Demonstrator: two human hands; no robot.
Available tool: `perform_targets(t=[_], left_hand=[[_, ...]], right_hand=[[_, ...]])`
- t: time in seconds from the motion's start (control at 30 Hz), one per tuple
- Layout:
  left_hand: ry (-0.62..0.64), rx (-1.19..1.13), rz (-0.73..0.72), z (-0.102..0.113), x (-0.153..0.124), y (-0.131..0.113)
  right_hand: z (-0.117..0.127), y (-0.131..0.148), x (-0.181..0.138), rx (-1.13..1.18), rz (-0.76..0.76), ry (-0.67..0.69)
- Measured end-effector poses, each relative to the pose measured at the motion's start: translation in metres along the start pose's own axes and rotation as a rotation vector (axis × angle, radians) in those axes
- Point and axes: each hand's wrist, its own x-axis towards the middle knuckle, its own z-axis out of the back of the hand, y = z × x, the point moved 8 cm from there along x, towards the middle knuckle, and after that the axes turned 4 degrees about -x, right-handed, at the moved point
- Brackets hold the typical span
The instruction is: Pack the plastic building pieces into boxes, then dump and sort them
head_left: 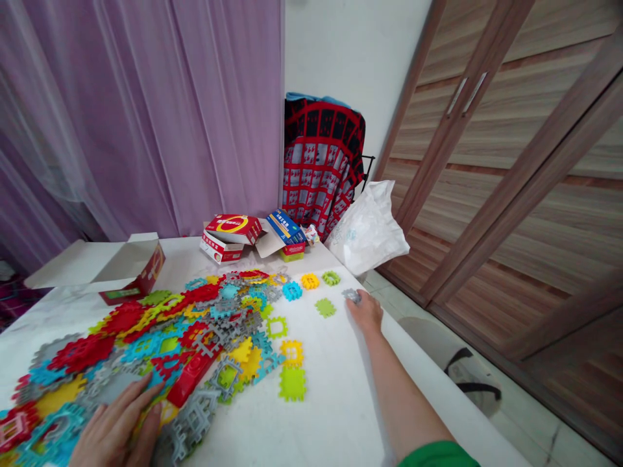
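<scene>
My right hand [366,312] reaches out near the table's right edge, its fingers closed on a grey toothed building piece [350,296] at the tabletop. Close by lie a flat green piece [325,307], a green ring-like piece [331,278], a yellow one [309,281] and a blue one [292,290]. My left hand [121,421] rests with fingers spread on the near side of a large heap of toothed plastic pieces [170,344] in red, blue, yellow, green and grey. Right of the heap, a yellow square frame [292,353] sits against a green square piece [293,384].
An opened carton [141,272] stands at the table's back left. Red boxes [232,235] and a blue box [285,228] are at the back middle. A white plastic bag [370,233] sits beyond the right corner, before a wooden wardrobe [467,175]. Purple curtains [195,117] hang behind.
</scene>
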Motion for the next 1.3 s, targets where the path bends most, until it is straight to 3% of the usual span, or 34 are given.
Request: perform_targets(t=[0.13, 0.37, 0.6, 0.8, 1.03, 1.13, 1.3], left_hand=[[-0.01, 0.013, -0.052, 0.001, 0.002, -0.01], [0.016, 0.048, -0.007, 0.005, 0.006, -0.019], [0.052, 0.049, -0.001, 0.002, 0.007, -0.022], [0.024, 0.045, 0.008, 0.006, 0.007, -0.029], [0.027, 0.041, 0.025, 0.006, 0.006, -0.031], [0.023, 0.037, 0.027, 0.006, 0.006, -0.031], [0.021, 0.039, 0.019, 0.006, 0.006, -0.031]], right_hand=[[0.002, 0.004, -0.008, -0.111, 0.049, 0.047], [0.002, 0.004, -0.015, -0.137, 0.092, 0.049], [0.007, -0.009, -0.02, 0.137, 0.085, -0.127], [0.008, -0.005, -0.037, 0.293, 0.119, -0.184], [0.003, 0.049, -0.079, 0.475, 0.296, -0.161], [-0.001, 0.09, -0.1, 0.514, 0.405, -0.076], [0.003, 0.17, -0.139, 0.477, 0.735, 0.089]])
